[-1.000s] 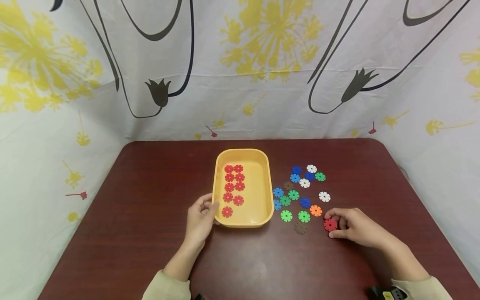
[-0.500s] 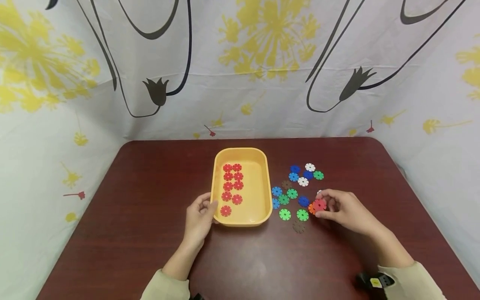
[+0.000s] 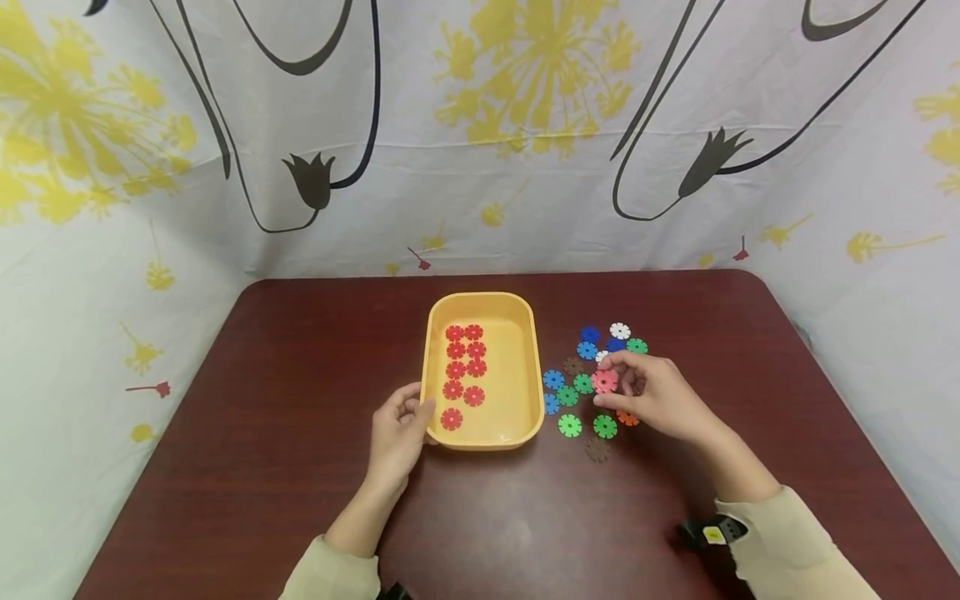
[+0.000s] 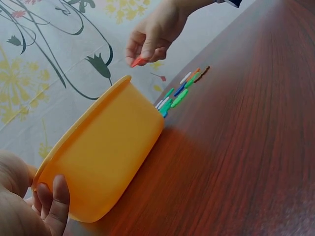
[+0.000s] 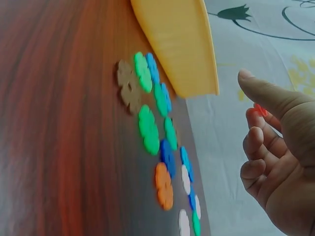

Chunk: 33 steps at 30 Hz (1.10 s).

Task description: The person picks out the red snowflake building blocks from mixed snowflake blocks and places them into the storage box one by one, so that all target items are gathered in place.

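Observation:
My left hand (image 3: 397,429) grips the near left rim of a yellow plastic tray (image 3: 517,442), thumb over the edge and fingers outside. Inside lie several red notched discs (image 3: 453,389), in two columns on the tray's left side. Above the loose discs, my right hand (image 3: 652,392) pinches a red disc (image 3: 604,382) between thumb and fingertips. The left wrist view shows that red disc (image 4: 140,61) raised above the level of the tray rim. Only a sliver of the red disc (image 5: 261,109) shows behind the thumb in the right wrist view.
Right of the tray lie several loose discs: green (image 3: 605,427), blue (image 3: 553,379), white (image 3: 620,332), brown (image 3: 597,451) and orange (image 3: 627,418). Some are partly hidden under my right hand. The dark wooden table (image 3: 315,358) meets a patterned cloth (image 3: 450,208) behind.
My right hand has lifted the red disc from the table's right side and carried it left and away from me, toward the tray. The left hand and tray have kept their place.

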Motion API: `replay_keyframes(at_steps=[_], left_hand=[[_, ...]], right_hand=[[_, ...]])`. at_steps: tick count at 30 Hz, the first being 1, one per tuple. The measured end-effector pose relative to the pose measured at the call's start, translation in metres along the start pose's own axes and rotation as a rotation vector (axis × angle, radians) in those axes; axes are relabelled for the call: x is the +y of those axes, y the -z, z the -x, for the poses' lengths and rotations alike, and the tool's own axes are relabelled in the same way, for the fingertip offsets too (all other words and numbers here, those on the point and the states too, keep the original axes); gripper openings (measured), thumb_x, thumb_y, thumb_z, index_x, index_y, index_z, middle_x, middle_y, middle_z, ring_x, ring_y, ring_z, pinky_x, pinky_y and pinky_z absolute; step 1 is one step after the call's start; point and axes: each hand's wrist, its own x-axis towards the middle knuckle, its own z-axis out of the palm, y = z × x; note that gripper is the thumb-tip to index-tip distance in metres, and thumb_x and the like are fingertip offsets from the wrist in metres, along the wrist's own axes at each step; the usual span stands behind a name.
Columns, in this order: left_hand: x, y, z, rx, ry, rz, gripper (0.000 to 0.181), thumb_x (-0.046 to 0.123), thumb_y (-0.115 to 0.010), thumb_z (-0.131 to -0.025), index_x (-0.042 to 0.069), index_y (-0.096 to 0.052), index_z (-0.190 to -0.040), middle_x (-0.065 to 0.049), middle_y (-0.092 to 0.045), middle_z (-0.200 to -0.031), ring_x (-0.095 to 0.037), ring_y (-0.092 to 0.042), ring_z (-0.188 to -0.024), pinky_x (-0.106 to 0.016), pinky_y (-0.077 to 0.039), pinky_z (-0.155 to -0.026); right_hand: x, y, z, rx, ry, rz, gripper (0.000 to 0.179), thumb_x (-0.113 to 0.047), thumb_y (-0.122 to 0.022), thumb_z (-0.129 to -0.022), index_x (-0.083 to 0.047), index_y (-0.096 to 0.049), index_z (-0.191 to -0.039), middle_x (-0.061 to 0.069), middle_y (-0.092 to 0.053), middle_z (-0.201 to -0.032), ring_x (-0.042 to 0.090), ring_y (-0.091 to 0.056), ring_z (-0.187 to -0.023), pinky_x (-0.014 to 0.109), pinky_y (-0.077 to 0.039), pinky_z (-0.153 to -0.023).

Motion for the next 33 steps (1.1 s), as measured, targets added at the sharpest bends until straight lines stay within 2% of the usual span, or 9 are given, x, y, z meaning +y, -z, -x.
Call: replay_keyframes(at_steps=[9,22,28,33], left_hand=[[-0.001,0.0,-0.001,0.0,0.004,-0.003,0.037,0.005,-0.065,-0.097,-0.005,-0.059,-0.132,-0.013,-0.058,-0.086,-0.016,-0.061,-0.064,-0.023,-0.057,-0.052],[0.001,-0.001,-0.001,0.001,0.009,-0.005,0.036,0.006,-0.065,-0.097,-0.005,-0.059,-0.131,-0.011,-0.057,-0.086,-0.019,-0.062,-0.066,-0.024,-0.058,-0.053],[0.0,0.0,-0.002,-0.001,0.007,-0.008,0.036,0.006,-0.065,-0.097,-0.004,-0.06,-0.131,-0.012,-0.058,-0.086,-0.017,-0.061,-0.065,-0.023,-0.057,-0.053],[0.0,0.0,-0.001,-0.002,0.005,-0.008,0.036,0.006,-0.065,-0.097,-0.005,-0.059,-0.131,-0.014,-0.058,-0.087,-0.015,-0.061,-0.063,-0.023,-0.057,-0.052]], right_hand=[[-0.013,-0.012,-0.019,-0.026,0.003,-0.071,0.034,-0.019,-0.087,-0.081,-0.013,-0.068,-0.109,-0.003,-0.055,-0.071,0.015,-0.052,-0.064,0.024,-0.045,-0.051],[-0.025,-0.025,-0.036,-0.037,0.03,-0.09,0.036,-0.019,-0.088,-0.08,-0.014,-0.068,-0.11,-0.005,-0.057,-0.075,0.014,-0.053,-0.066,0.025,-0.046,-0.053],[-0.028,-0.034,-0.044,-0.038,0.07,-0.115,0.037,-0.017,-0.089,-0.079,-0.011,-0.069,-0.11,-0.005,-0.059,-0.074,0.012,-0.055,-0.065,0.026,-0.046,-0.053],[-0.035,-0.042,-0.052,-0.057,0.068,-0.137,0.037,-0.015,-0.089,-0.079,-0.01,-0.069,-0.11,-0.005,-0.059,-0.074,0.013,-0.054,-0.065,0.024,-0.047,-0.053]])
